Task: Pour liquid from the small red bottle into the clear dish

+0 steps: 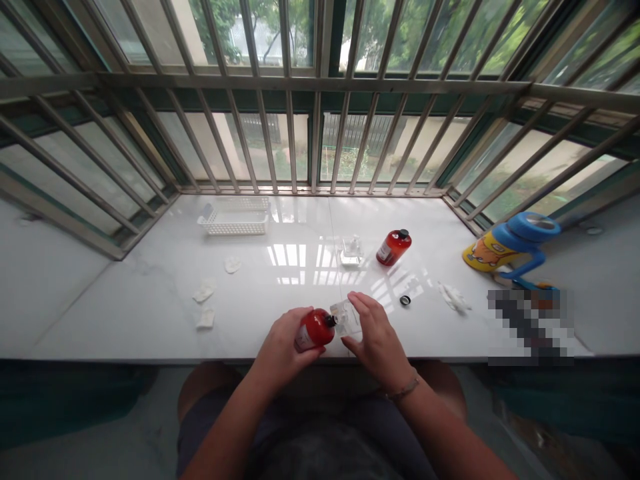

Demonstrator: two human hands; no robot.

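Note:
My left hand (pixel 289 341) is wrapped round a red bottle (pixel 316 328) with a pale label, tilted so its black neck points right. That neck meets a small clear container (pixel 347 319), which my right hand (pixel 376 338) grips between thumb and fingers. Whether liquid passes between the two I cannot tell. To the right of my right hand lies a small black ring-shaped cap (pixel 405 301). Further back stands a second red bottle (pixel 394 247) with its black cap on, and beside it a clear square container (pixel 351 252).
A white perforated basket (pixel 235 223) sits at the back left. White crumpled pieces (pixel 205 291) and a round white pad (pixel 232 265) lie at left, more crumpled white material (pixel 454 297) at right. A blue-and-yellow tumbler (pixel 505 247) stands far right. Metal bars border the back.

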